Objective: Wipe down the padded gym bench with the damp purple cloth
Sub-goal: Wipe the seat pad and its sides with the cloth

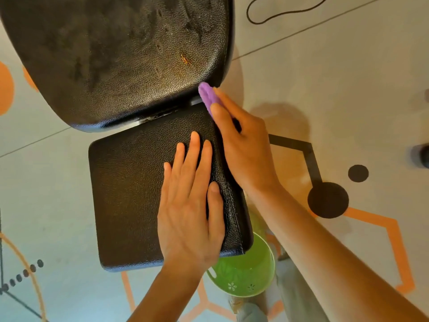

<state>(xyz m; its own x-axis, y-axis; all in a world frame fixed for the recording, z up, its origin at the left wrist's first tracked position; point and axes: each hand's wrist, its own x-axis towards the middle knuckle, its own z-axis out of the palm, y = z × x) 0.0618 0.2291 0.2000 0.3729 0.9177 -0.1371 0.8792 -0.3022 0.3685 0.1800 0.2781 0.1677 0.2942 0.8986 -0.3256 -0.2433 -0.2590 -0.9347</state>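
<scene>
The black padded bench has two parts: a large back pad [116, 54] with damp smears and an orange-brown spot, and a smaller square seat pad [130, 194] nearer me. My left hand [190, 205] lies flat on the seat pad's right part, fingers straight. My right hand [243, 147] grips the purple cloth [207, 96] and holds it against the seat pad's right side, at the far corner by the gap between the two pads. Most of the cloth is hidden under the fingers.
A green bucket [246, 273] stands on the floor under the seat pad's near right corner. A black bench frame leg [308, 154] with a round foot runs out to the right. A black cable [278, 12] lies on the patterned floor at the top.
</scene>
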